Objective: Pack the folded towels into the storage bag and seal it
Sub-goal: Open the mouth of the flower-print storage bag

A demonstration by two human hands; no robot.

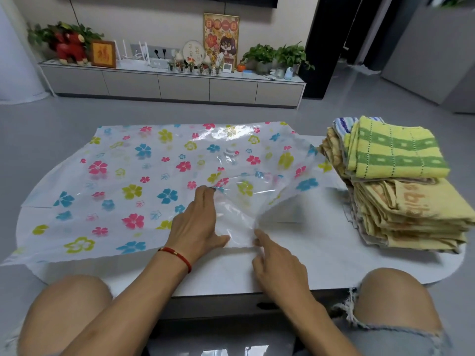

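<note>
A clear plastic storage bag point(123, 181) printed with coloured flowers lies flat across the white table point(321, 265), with a round valve point(230, 151) near its middle. My left hand point(198, 224) presses flat on the bag near its front edge, fingers spread. My right hand point(277, 265) pinches the bag's front right edge and lifts the upper layer, so the plastic bulges open between the hands. A stack of folded yellow towels point(411, 214) stands at the table's right end, topped by a yellow and green striped towel point(395, 152).
A blue striped towel point(344, 123) peeks out behind the stack. My bare knees point(395, 299) sit below the table's front edge. A long low cabinet point(180, 86) with plants and ornaments runs along the far wall across grey floor.
</note>
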